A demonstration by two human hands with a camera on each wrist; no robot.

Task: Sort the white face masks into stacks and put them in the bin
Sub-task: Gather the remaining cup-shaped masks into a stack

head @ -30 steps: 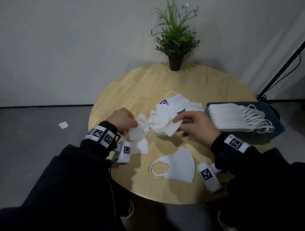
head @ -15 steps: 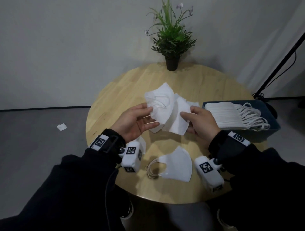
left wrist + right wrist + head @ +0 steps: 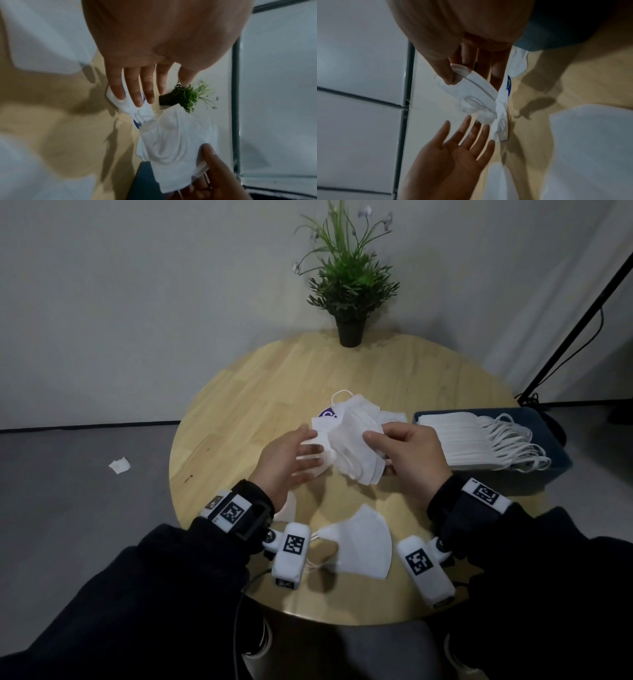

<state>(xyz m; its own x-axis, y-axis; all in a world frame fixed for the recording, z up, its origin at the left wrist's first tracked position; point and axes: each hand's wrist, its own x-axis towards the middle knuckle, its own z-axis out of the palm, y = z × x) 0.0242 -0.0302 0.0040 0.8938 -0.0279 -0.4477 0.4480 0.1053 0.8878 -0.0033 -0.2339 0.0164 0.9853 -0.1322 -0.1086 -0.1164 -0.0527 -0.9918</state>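
My right hand [image 3: 373, 440] pinches a small bundle of white face masks [image 3: 356, 453] between thumb and fingers, held above the round wooden table [image 3: 239, 412]. My left hand [image 3: 308, 450] is flat, its straight fingers touching the bundle's left side. In the right wrist view the thumb presses the masks' edge [image 3: 471, 81], and the left palm [image 3: 458, 146] faces it with fingers spread. More loose masks [image 3: 359, 409] lie just behind the hands. One folded mask [image 3: 363, 539] lies near the front edge. A blue bin [image 3: 561, 463] at the right holds a stack of masks [image 3: 455, 440].
A potted plant [image 3: 349, 289] stands at the table's far edge. A packet with a purple logo [image 3: 327, 414] lies among the loose masks. Another white mask [image 3: 287, 508] peeks out under my left wrist. A scrap of white [image 3: 120, 465] lies on the floor at left. A black stand leg [image 3: 575, 326] rises at right.
My left hand has let go of the bundle and flattened against its side. The right hand keeps its hold and has moved the bundle slightly right and down.
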